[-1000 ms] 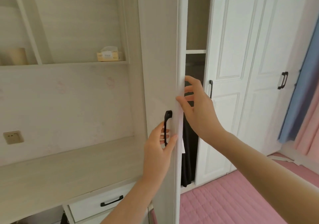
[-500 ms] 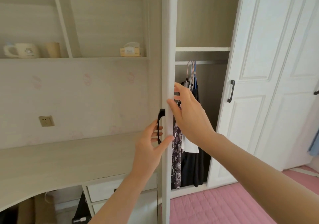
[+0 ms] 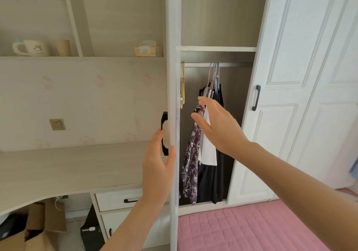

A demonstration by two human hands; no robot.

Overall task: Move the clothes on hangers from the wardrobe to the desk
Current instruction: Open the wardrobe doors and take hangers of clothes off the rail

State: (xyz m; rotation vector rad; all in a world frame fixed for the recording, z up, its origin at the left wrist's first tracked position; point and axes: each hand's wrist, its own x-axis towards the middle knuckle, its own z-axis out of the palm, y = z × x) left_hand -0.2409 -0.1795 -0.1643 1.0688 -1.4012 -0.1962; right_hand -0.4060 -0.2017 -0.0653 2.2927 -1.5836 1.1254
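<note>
The right hand (image 3: 217, 127) is held out with fingers straight and spread, thumb apart, gripping nothing. It hovers in front of the upper part of the hanging clothes; whether the fingertips touch the cloth cannot be told. Just behind its palm hang a patterned purple-and-white garment (image 3: 190, 165) and a white garment (image 3: 208, 152), with a black garment (image 3: 213, 183) behind and below them. Above the fingers, the clustered hangers (image 3: 214, 74) hook over the rail (image 3: 232, 64) inside the open wardrobe (image 3: 219, 14). A yellow hanger (image 3: 183, 82) hangs alone at the rail's left end.

Left of and lower than the right hand, the left hand (image 3: 158, 165) rests flat against the open door (image 3: 173, 57). Its thumb lies on the door's edge and its fingers are straight beside the black door handle (image 3: 164, 134), not curled round it.

Left of that hand stretches the pale counter (image 3: 67, 169), well apart from the clothes. Drawers (image 3: 116, 199) sit below it and a cardboard box (image 3: 38, 225) stands underneath. A wall socket (image 3: 57, 124) is above the counter, and a shelf higher up carries a mug (image 3: 32, 47) and a tissue box (image 3: 145, 50).
</note>
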